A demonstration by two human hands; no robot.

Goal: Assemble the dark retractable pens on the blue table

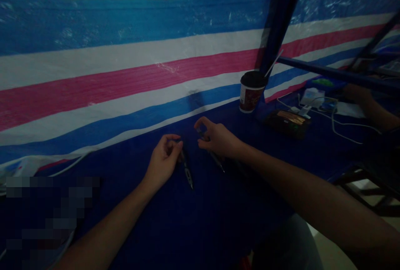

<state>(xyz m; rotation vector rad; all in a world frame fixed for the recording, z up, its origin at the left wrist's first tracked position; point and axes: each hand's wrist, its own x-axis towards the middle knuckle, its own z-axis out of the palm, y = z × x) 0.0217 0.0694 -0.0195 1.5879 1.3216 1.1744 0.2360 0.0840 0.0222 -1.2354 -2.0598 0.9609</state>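
My left hand [165, 159] is at the middle of the dark blue table [175, 224], fingers curled and thumb close to the index finger. At those fingertips is the upper end of a dark pen [187, 173], its tip pointing toward me. Just to the right, my right hand [221, 138] curls around a second slim pen [217, 161]. Part of this pen shows between thumb and index finger, and its tip sticks out below the hand. Dim light hides the exact finger contact on both pens.
Behind the table hangs a striped plastic sheet [131, 70]. A lidded paper cup [250, 91] with a straw stands by a blue metal post [278, 24]. Rightward lie a dark pouch [287, 123], white cables [334, 124] and another person's arm [375, 105]. A blurred-out patch [40, 220] covers the left.
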